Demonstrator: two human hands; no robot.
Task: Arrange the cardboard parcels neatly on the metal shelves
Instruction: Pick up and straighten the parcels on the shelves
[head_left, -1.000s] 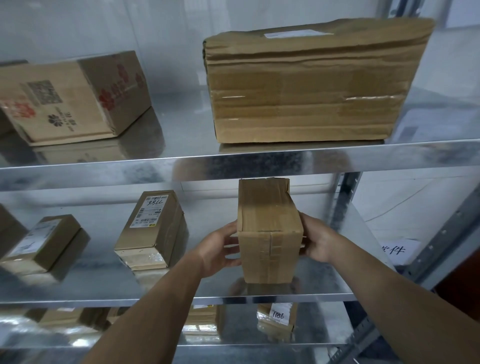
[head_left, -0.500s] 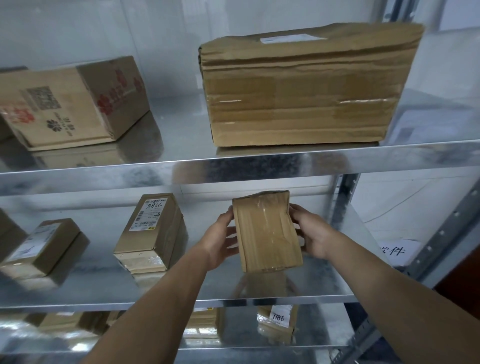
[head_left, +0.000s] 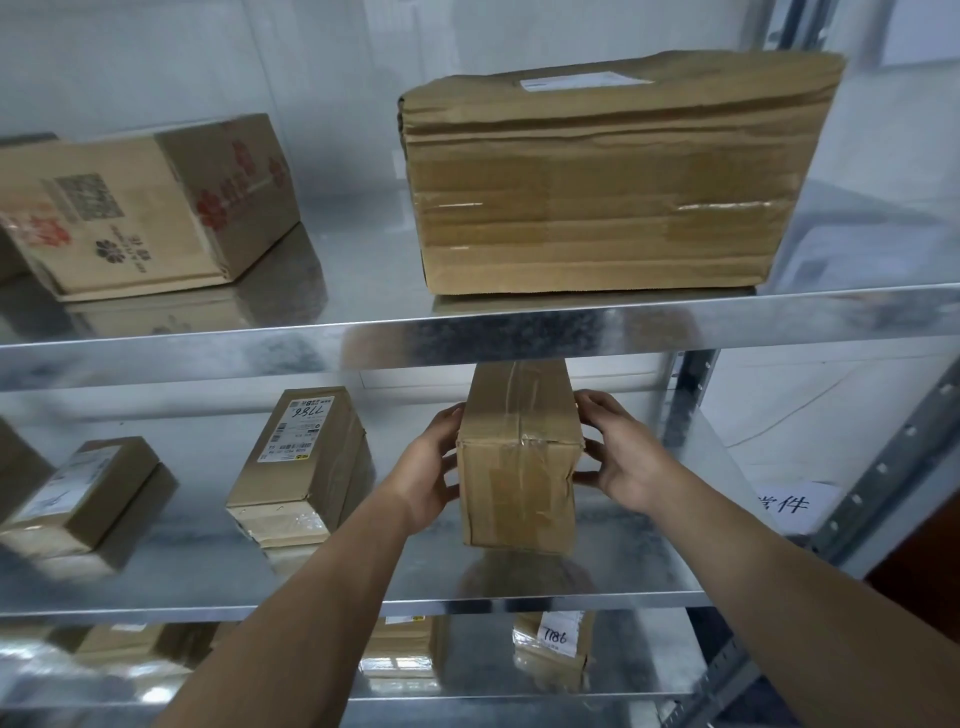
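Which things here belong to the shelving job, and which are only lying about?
Job: taped parcel, held by left hand and right hand; middle shelf; labelled parcel; small parcel; big box; printed box.
Lying about: paper note, right of the rack.

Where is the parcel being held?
Head view: the taped parcel stands on the middle shelf, right of centre, between the left hand and right hand, right of the labelled parcel.
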